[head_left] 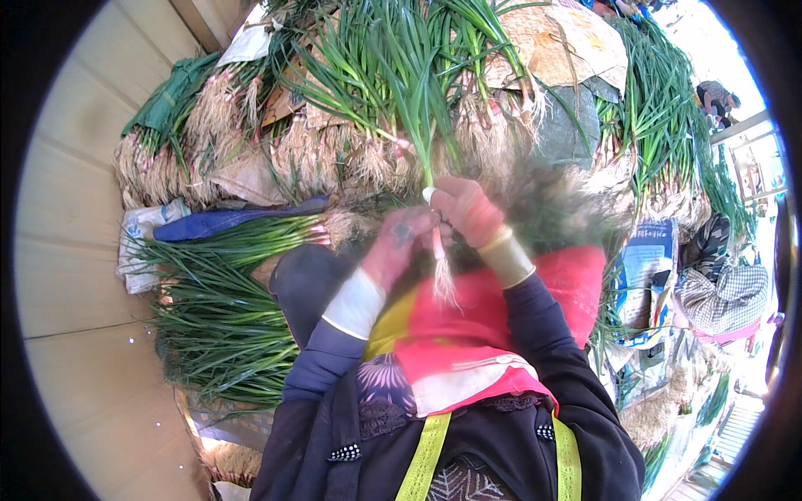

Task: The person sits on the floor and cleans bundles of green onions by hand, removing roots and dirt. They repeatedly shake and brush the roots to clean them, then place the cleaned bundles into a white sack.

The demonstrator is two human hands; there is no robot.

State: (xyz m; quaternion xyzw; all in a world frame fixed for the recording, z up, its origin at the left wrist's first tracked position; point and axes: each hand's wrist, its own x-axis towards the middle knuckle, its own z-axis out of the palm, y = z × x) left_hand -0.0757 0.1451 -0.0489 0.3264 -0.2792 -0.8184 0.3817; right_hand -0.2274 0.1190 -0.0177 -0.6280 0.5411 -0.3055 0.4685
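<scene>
A single young garlic or spring onion plant (pixel 442 275) hangs in front of me, its pale roots down and its long green leaves rising away from me. My right hand (pixel 468 210), in a pinkish glove with a cream cuff, grips its stem; something white covers the thumb tip. Lower on the stem, the fingers of my left hand (pixel 404 241) close around it, partly blurred. This glove has a dark patch on its back and a white cuff. Under the roots lies a bright pink and yellow cloth (pixel 463 319) over my lap.
Bundled plants with bushy roots (pixel 376 160) are heaped ahead. More leafy bunches (pixel 225 313) lie at left, by a blue cloth (pixel 241 219) and pale wall (pixel 88 219). A printed sack (pixel 645 275) and a person in a checked hat (pixel 723 300) are at right; another person (pixel 717 100) is farther off.
</scene>
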